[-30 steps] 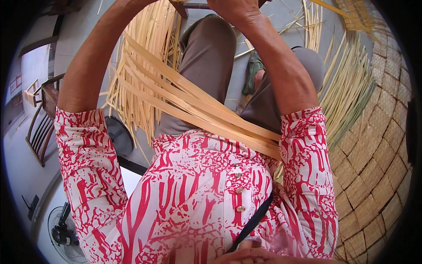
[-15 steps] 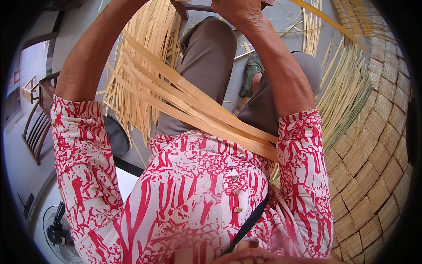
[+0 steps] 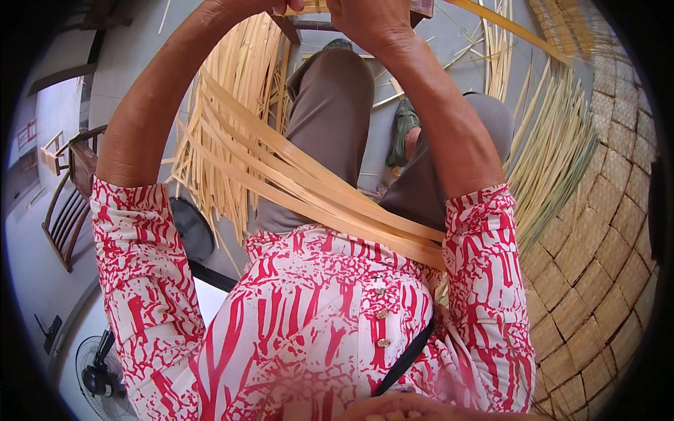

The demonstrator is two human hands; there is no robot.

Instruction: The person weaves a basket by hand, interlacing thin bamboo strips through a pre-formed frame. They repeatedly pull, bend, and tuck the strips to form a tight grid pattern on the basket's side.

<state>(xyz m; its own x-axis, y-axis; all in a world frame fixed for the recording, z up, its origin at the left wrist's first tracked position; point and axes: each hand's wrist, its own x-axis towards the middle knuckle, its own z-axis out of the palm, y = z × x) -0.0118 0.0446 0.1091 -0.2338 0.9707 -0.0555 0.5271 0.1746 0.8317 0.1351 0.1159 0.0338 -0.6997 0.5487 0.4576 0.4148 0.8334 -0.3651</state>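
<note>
My left hand (image 3: 270, 7) is at the top edge, mostly cut off, its fingertips near a short piece of pale yellow strip (image 3: 309, 6). My right hand (image 3: 365, 21) is just right of it, fingers curled and hidden under its back, beside a dark wooden piece of furniture (image 3: 423, 8). A long yellow strip (image 3: 505, 27) slopes down to the right from near that hand. Several wide, pale bamboo-like strips (image 3: 316, 182) lie slanting across my lap, from the left down to beside my right elbow. Their far side is over a heap of narrow strips (image 3: 239, 49).
Greenish thin strips (image 3: 551, 161) lie at right, beside woven square-patterned matting (image 3: 597, 281). At left are a wooden chair (image 3: 67, 217), a dark round object (image 3: 189, 228) and a fan (image 3: 98, 375). A blurred skin-coloured shape at the bottom edge is unclear.
My hands sit slightly lower in the picture than half a second ago, more of the left fingertips showing. The long yellow strip at top right has shifted leftward since a second ago.
</note>
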